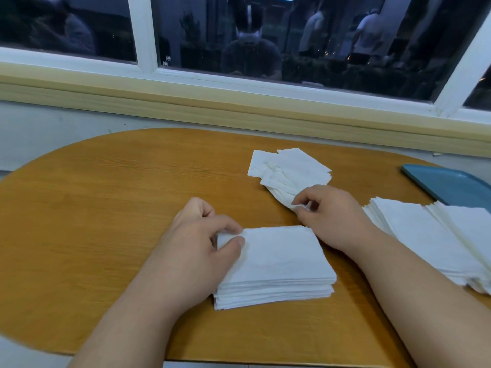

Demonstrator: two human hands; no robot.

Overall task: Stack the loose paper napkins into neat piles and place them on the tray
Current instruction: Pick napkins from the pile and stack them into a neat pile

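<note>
On the oval wooden table (106,208), straight ahead in my feed, a squared-up pile of napkins (281,264) sits between the two forearms. The left hand (196,243) lies against the pile's left side. Its thumb and forefinger pinch the far left corner of the top sheets, and the other fingers are curled under.

The right hand (334,219) is just beyond the pile's far right corner. Its fingers are curled, with thumb and forefinger pinching the near corner of the loose napkins (289,166), a small untidy heap fanned out farther back, the sheets askew to one another.

To the right I see two taller stacks (425,235) side by side and touching, their edges slightly ragged. Behind them the blue tray (451,184) lies at the table's right end. The stacks cover its near edge, and I cannot tell whether they rest on it or just in front of it. Beyond the table runs a white-framed window (143,35), dark and full of reflections.
</note>
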